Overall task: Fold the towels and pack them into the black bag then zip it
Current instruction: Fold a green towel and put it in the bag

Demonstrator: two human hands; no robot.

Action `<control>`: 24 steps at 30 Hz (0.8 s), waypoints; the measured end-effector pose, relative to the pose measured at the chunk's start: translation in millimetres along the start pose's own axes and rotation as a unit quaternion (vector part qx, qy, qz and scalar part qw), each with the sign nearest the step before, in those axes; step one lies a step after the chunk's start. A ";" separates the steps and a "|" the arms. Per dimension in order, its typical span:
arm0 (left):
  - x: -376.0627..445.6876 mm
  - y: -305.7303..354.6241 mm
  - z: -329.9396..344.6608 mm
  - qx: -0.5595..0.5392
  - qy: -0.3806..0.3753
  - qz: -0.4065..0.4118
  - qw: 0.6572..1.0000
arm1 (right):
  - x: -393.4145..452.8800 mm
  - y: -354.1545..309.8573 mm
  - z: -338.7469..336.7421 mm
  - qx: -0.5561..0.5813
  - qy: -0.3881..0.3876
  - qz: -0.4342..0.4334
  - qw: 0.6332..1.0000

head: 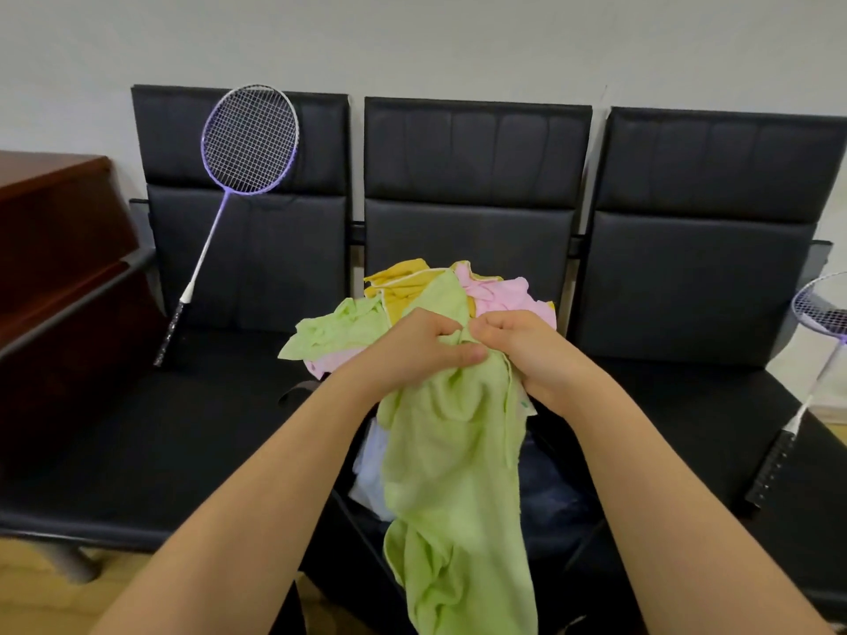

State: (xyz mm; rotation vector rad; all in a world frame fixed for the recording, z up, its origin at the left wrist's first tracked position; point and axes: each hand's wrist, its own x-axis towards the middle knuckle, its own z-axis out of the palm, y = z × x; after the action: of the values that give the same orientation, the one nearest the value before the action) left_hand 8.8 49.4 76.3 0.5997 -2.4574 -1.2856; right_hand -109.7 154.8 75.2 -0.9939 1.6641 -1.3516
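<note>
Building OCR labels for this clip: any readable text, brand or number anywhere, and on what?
None readable.
Left racket's handle: speckled marks, too blurred to read.
Right racket's handle: pale dots, no legible text.
Green towel, held by left hand and right hand: no print visible.

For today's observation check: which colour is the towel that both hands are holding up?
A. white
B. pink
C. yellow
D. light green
D: the left hand and right hand both grip the light green towel, which hangs down between them.

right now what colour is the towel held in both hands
Light green; the towel shows best in the head view.
</note>
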 end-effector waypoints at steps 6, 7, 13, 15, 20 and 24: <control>1.6 -9.9 -7.9 -0.045 0.036 -0.043 0.997 | -8.2 15.9 -11.5 -0.141 -0.023 0.086 0.986; 2.2 -13.2 -10.5 -0.076 0.044 -0.062 0.994 | -9.7 18.4 -14.0 -0.161 -0.023 0.093 0.982; 4.2 -22.5 -18.6 -0.086 0.043 -0.130 0.987 | -14.5 18.3 -24.5 -0.084 0.051 0.010 0.995; 4.3 -22.1 -19.6 -0.074 0.041 -0.128 0.988 | -15.4 18.0 -24.2 -0.053 0.054 -0.014 0.997; -1.5 -11.2 -12.8 -0.075 0.007 -0.030 0.997 | -13.2 14.9 -17.3 0.148 -0.011 0.006 0.989; -0.5 -5.7 3.4 -0.122 -0.007 0.016 0.992 | -7.7 16.2 -6.9 0.220 -0.031 0.042 0.974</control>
State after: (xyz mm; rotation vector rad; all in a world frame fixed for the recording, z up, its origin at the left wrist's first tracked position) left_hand 9.0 49.1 69.6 0.4872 -2.2629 -1.5508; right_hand -114.6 166.8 60.9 -0.6886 1.2665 -1.5259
